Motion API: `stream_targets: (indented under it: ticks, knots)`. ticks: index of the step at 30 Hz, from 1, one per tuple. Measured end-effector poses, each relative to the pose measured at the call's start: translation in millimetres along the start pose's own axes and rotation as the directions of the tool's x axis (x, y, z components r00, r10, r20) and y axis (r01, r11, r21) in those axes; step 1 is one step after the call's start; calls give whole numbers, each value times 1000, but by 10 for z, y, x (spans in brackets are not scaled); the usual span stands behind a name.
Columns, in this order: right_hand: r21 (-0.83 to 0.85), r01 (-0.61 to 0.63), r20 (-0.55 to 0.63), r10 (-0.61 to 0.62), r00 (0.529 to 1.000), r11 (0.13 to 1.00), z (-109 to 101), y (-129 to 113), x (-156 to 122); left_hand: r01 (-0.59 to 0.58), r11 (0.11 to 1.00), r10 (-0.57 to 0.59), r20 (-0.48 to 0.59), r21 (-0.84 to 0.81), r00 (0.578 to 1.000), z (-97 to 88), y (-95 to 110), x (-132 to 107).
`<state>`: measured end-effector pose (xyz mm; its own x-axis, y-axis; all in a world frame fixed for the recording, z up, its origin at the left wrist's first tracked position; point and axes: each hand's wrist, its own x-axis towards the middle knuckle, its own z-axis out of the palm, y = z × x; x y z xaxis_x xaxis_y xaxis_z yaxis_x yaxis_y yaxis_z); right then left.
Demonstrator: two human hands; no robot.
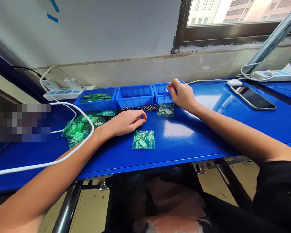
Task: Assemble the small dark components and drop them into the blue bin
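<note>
- The blue table [208,136] runs its long axis left to right across the view.
- Three bins stand in a row near the wall: the left bin [97,106], with green packets inside, the middle bin [135,103] and the right bin [161,98].
- A packet pile [79,131] lies in front of the left bin, beside the left forearm.
- The left hand [129,122] points right over the table, thumb and forefinger narrowly parted.
- The right hand [183,95] is at the right bin, fingers pointing left, thumb and forefinger pinched on a small white piece.
- The front packet [143,139] lies flat, nearly square; its pale block slants down to the right.
- The rear packet [166,110] lies before the right bin.
- Dark screws [149,108] lie before the bins, pointing various ways.
- The small white piece [167,90] is above the right bin; its long axis is too small to tell.
</note>
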<state>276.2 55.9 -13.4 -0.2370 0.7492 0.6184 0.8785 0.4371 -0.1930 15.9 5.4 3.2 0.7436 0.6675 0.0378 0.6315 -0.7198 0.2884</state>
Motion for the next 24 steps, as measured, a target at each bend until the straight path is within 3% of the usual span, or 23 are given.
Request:
stream_targets:
  ticks: [5,14,17,20,22,24]
  knots:
    - [-48,-37,10,37,999,998,-13,-66,-11,0,1000,0,4,-14,1000,-3,6,-2]
    - [-105,4,49,1,999,994,2,-175,-53,-3,1000,3,-5,-13,1000,-2,12,-6]
    - [-59,18,-61,-22,998,998,-14,-222,-68,-3,1000,3,-6,-8,1000,-8,18,-10]
    - [-9,123,-157,-123,980,992,-41,-315,-101,-9,1000,9,-6,-7,1000,-10,24,-13]
    - [15,222,-90,-220,971,975,-38,-393,-135,-16,1000,16,-8,-7,1000,-7,23,-13]
    - [52,310,64,-313,948,949,-10,-463,-170,-19,1000,19,-12,-9,1000,-1,16,-11]
